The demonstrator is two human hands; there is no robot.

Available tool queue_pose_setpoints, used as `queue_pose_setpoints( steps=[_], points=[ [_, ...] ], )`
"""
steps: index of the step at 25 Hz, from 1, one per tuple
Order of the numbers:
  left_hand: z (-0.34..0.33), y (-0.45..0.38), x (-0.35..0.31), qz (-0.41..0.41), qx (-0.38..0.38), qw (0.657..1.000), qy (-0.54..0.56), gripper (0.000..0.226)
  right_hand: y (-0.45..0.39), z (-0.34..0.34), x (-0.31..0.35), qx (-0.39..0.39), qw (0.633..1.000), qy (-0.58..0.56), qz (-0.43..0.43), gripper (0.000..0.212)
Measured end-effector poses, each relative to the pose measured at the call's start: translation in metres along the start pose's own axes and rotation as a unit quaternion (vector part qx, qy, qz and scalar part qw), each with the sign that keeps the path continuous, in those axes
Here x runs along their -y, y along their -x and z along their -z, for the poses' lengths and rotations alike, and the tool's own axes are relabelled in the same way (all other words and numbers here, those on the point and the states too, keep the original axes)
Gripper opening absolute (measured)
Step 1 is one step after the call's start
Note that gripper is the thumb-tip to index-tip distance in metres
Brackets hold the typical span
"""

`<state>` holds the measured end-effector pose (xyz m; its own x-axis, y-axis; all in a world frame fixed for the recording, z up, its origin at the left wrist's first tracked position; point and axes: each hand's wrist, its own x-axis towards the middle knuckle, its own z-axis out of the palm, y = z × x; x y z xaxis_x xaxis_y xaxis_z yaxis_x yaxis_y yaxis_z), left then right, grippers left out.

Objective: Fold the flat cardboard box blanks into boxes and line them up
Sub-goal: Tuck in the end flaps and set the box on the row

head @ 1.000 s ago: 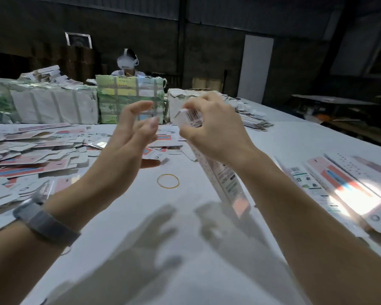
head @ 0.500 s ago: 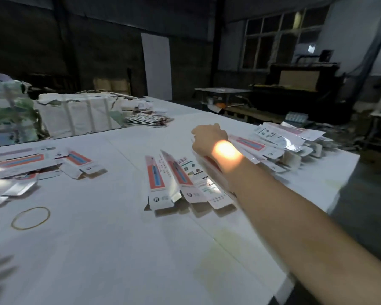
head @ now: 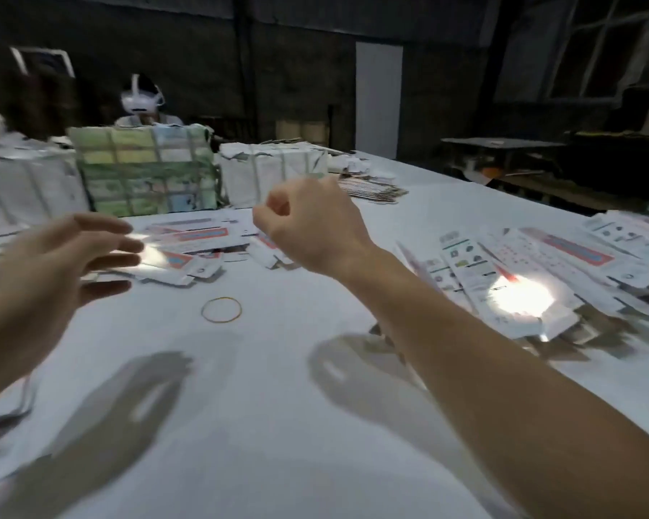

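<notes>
White table holds a spread of folded boxes at right, roughly side by side, and a loose pile of flat blanks at far left-centre, so some done, plenty left. Both are long, narrow, white printed card with red-blue panels, glare-blurred. Left hand hovers with fingers spread, empty; right hand is curled, holding nothing visible; small rubber band lies between.

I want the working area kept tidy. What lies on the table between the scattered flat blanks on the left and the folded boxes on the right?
In the head view, only a rubber band lies on the table between the blanks and boxes.
</notes>
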<state>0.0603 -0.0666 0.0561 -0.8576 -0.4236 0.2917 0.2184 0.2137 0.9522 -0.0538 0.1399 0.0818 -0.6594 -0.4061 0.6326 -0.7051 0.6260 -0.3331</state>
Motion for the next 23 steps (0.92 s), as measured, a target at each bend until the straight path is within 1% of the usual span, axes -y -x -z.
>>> queue_pose_setpoints(
  steps=[1, 3, 5, 6, 7, 8, 9, 10, 11, 12, 13, 14, 16, 19, 21, 23],
  points=[
    [-0.001, 0.004, 0.0, -0.021, -0.01, 1.0, 0.001, 0.03, 0.001, -0.014, 0.028, 0.002, 0.998, -0.064, 0.023, 0.034],
    [-0.005, 0.012, -0.008, -0.04, 0.017, 0.999, -0.009, 0.023, 0.002, -0.036, 0.073, 0.003, 0.983, -0.18, 0.043, 0.041],
    [-0.003, 0.009, -0.004, -0.075, 0.039, 0.995, -0.055, 0.014, -0.001, -0.052, 0.095, -0.012, 0.962, -0.272, 0.034, 0.039],
    [-0.001, 0.005, -0.002, -0.084, 0.045, 0.992, -0.081, 0.013, -0.002, -0.058, 0.097, -0.017, 0.955, -0.295, 0.03, 0.037],
    [0.008, 0.001, 0.002, -0.084, 0.042, 0.986, -0.136, 0.014, -0.001, -0.067, 0.1, -0.014, 0.952, -0.304, 0.031, 0.035],
    [0.019, -0.005, 0.009, -0.072, 0.045, 0.972, -0.221, 0.017, 0.002, -0.074, 0.1, -0.011, 0.954, -0.299, 0.035, 0.035],
    [0.032, -0.011, 0.017, -0.037, 0.055, 0.937, -0.343, 0.022, 0.005, -0.08, 0.099, -0.006, 0.958, -0.284, 0.038, 0.036],
    [0.048, -0.017, 0.027, 0.023, 0.065, 0.877, -0.476, 0.031, 0.009, -0.086, 0.098, 0.004, 0.963, -0.266, 0.039, 0.037],
    [0.065, -0.018, 0.036, 0.103, 0.068, 0.801, -0.586, 0.042, 0.014, -0.09, 0.097, 0.016, 0.967, -0.251, 0.039, 0.037],
    [0.078, -0.016, 0.041, 0.175, 0.068, 0.738, -0.648, 0.051, 0.018, -0.092, 0.096, 0.027, 0.968, -0.245, 0.04, 0.037],
    [0.087, -0.014, 0.045, 0.23, 0.073, 0.697, -0.675, 0.057, 0.021, -0.094, 0.094, 0.034, 0.968, -0.244, 0.043, 0.036],
    [0.09, -0.013, 0.048, 0.258, 0.079, 0.68, -0.682, 0.057, 0.022, -0.094, 0.094, 0.038, 0.969, -0.24, 0.049, 0.035],
    [0.09, -0.017, 0.052, 0.257, 0.118, 0.668, -0.688, 0.049, 0.023, -0.093, 0.094, 0.039, 0.971, -0.23, 0.06, 0.035],
    [0.094, -0.018, 0.041, 0.224, 0.172, 0.648, -0.707, 0.04, 0.021, -0.091, 0.094, 0.033, 0.97, -0.23, 0.065, 0.035],
    [0.103, -0.016, 0.029, 0.233, 0.159, 0.656, -0.7, 0.04, 0.02, -0.089, 0.094, 0.03, 0.969, -0.235, 0.063, 0.036],
    [0.105, -0.01, 0.024, 0.209, 0.129, 0.655, -0.715, 0.037, 0.021, -0.089, 0.095, 0.029, 0.969, -0.238, 0.067, 0.036]
  ],
)
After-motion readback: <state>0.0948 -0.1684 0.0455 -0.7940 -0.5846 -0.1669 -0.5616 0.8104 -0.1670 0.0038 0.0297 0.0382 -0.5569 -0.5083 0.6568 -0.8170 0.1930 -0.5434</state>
